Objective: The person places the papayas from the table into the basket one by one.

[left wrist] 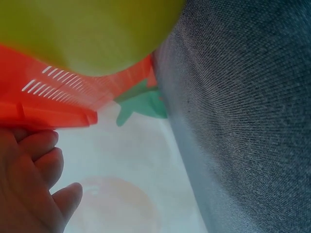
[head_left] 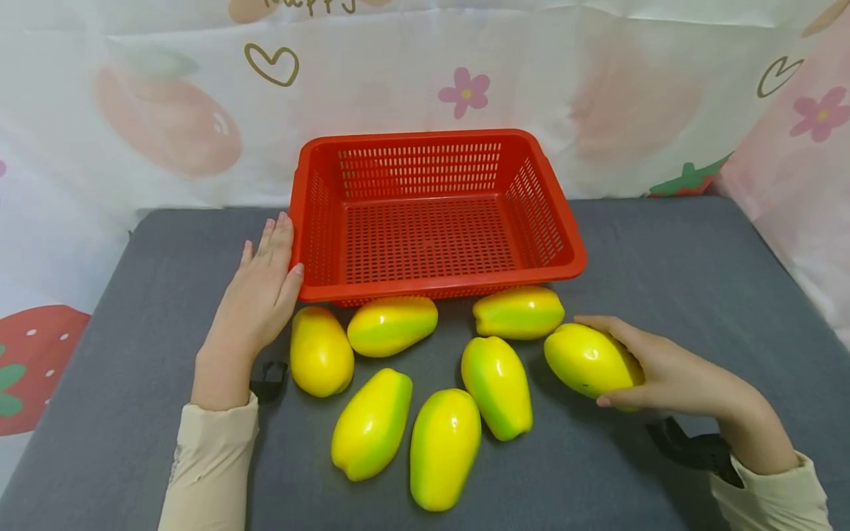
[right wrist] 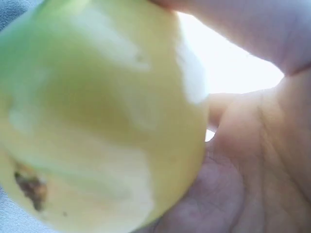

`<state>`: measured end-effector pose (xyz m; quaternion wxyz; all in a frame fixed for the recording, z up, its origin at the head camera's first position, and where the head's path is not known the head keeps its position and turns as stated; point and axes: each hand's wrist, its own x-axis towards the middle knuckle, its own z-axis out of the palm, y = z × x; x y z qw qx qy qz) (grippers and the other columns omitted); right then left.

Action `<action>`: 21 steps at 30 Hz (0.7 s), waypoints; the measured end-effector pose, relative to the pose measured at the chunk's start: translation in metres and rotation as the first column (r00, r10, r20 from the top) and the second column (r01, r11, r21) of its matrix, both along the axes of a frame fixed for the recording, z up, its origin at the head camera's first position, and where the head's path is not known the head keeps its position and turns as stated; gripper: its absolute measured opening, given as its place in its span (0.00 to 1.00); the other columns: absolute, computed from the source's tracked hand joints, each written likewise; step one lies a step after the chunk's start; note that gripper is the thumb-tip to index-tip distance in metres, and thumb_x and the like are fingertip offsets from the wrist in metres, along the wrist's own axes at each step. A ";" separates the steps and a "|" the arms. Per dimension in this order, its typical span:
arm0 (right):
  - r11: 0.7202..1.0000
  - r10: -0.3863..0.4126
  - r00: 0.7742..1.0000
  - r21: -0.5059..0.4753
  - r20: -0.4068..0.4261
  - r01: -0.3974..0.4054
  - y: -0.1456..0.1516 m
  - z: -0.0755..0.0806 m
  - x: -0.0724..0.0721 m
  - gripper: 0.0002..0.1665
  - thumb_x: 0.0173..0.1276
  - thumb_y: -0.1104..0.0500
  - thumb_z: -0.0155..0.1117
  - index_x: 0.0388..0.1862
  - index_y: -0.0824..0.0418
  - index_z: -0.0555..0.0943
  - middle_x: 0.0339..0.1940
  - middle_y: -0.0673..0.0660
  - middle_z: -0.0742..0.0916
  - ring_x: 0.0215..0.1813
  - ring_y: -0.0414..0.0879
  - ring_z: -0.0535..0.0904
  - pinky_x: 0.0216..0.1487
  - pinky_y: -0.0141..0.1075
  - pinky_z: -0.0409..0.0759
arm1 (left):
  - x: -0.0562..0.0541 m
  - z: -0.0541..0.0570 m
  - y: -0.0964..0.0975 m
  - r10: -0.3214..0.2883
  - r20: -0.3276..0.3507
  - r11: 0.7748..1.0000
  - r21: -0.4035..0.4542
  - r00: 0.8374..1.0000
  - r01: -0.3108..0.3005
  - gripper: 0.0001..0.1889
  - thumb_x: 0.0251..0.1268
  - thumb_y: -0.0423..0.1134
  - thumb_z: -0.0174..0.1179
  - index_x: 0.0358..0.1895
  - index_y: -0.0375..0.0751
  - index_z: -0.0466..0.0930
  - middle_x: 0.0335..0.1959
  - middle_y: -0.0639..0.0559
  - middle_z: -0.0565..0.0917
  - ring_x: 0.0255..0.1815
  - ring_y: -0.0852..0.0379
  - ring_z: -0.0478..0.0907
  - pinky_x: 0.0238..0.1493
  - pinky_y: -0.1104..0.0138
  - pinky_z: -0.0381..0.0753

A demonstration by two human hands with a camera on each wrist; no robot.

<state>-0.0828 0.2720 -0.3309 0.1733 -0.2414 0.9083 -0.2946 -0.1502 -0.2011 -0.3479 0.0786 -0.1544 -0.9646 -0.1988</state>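
Now, your right hand (head_left: pixel 680 376) grips fruit (head_left: pixel 591 358) between thumb and fingers, probably against rolling; fruit is at four o'clock of basket (head_left: pixel 438 285). Your left hand (head_left: pixel 257 296), fingers straight, touches basket at eight, perhaps for steadying. Six other fruits (head_left: pixel 445 450) lie about five to seven.

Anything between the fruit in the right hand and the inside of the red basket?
Only down low: a straight line there meets another yellow-green fruit, lying just in front of the red basket, then the basket's near side. Over the rim, nothing visible blocks the held fruit.
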 end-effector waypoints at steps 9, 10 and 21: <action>1.000 -0.005 0.998 -0.029 -0.069 0.003 0.002 0.003 0.000 0.52 0.53 0.51 0.75 0.72 0.43 0.57 0.57 0.50 0.75 0.44 0.43 0.74 0.40 0.35 0.75 | -0.001 0.000 0.000 0.002 0.009 1.000 -0.004 1.000 -0.002 0.32 0.74 0.43 0.35 0.75 0.34 0.36 0.75 0.41 0.44 0.76 0.47 0.38 0.72 0.49 0.36; 0.999 -0.007 0.997 -0.032 -0.077 0.004 0.002 0.004 0.000 0.52 0.52 0.51 0.75 0.72 0.43 0.57 0.58 0.49 0.75 0.45 0.42 0.73 0.40 0.35 0.75 | -0.001 0.000 0.000 0.002 0.010 1.000 -0.003 1.000 -0.002 0.32 0.74 0.43 0.35 0.75 0.34 0.36 0.75 0.41 0.44 0.76 0.47 0.38 0.72 0.49 0.36; 0.991 -0.079 0.984 -0.119 -0.159 0.061 0.001 0.007 0.001 0.54 0.52 0.57 0.76 0.73 0.43 0.56 0.59 0.46 0.74 0.47 0.38 0.72 0.43 0.30 0.74 | 0.001 0.003 0.001 0.018 0.044 1.000 -0.004 0.999 -0.018 0.33 0.75 0.45 0.34 0.75 0.35 0.35 0.76 0.42 0.43 0.76 0.49 0.36 0.72 0.50 0.35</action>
